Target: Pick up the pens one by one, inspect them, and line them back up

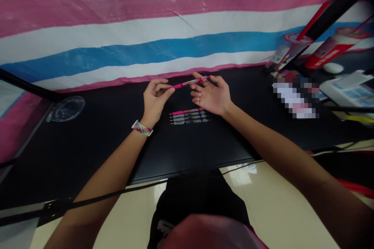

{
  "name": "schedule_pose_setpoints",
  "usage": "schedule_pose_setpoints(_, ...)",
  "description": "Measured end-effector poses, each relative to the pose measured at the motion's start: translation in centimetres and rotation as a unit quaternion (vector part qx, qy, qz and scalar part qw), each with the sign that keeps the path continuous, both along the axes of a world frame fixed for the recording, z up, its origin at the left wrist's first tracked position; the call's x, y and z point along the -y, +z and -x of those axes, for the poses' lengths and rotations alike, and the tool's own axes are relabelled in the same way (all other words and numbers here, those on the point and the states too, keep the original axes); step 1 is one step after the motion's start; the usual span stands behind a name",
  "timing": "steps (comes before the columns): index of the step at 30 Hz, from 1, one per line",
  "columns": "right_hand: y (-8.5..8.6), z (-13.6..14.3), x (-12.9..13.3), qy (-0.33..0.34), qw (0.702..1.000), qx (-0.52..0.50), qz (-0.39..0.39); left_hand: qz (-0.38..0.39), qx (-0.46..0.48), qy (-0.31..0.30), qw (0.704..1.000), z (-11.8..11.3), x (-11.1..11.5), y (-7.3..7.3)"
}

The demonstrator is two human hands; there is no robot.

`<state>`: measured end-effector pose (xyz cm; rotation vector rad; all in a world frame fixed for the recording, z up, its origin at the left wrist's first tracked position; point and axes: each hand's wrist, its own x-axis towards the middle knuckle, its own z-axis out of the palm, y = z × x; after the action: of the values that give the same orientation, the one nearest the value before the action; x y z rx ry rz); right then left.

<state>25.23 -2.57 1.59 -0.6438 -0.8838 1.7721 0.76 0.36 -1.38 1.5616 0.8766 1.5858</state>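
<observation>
We are holding a pink pen [189, 83] up over the black desk [96, 140], gripping it at both ends: our left hand [154, 99] is pinching the lower left end between thumb and fingertips, and our right hand [212, 94] is pinching the upper right end, palm turned toward us. Both hands are closed on the pen, near each other but not touching, with the barrel bridging the gap at a slight tilt. Just below our hands, three more pens [189, 117] are lying side by side on the desk, one pink and two dark, in a tidy row. A clear plastic lid [66, 108] is sitting well off to the left, and boxes and papers [344, 85] are crowding the right edge.

It looks to us as though we are working the pen's two ends against each other, pulling or twisting. To do that well we are wanting a firm pinch at each end, keeping the barrel straight between the hands so that it is not bending, and keeping it over the desk so that any small part that comes loose is dropping near the row
</observation>
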Motion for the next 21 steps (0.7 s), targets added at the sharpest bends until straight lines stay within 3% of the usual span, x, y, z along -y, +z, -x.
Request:
schedule_pose_setpoints(7, -0.32, -0.04, -0.22, 0.012, 0.999, -0.044, 0.003, 0.010, 0.003, 0.001, 1.000, -0.06, 0.33, 0.20)
schedule_pose_setpoints(14, -0.23, -0.05, -0.14, -0.002, 1.000, -0.001, -0.031, 0.015, -0.004, 0.001, 1.000, -0.12, 0.33, 0.01)
schedule_pose_setpoints(21, -0.05, 0.24, -0.01, -0.013, 0.999, -0.023, -0.018, 0.012, -0.012, 0.000, 1.000, 0.01, 0.23, -0.04)
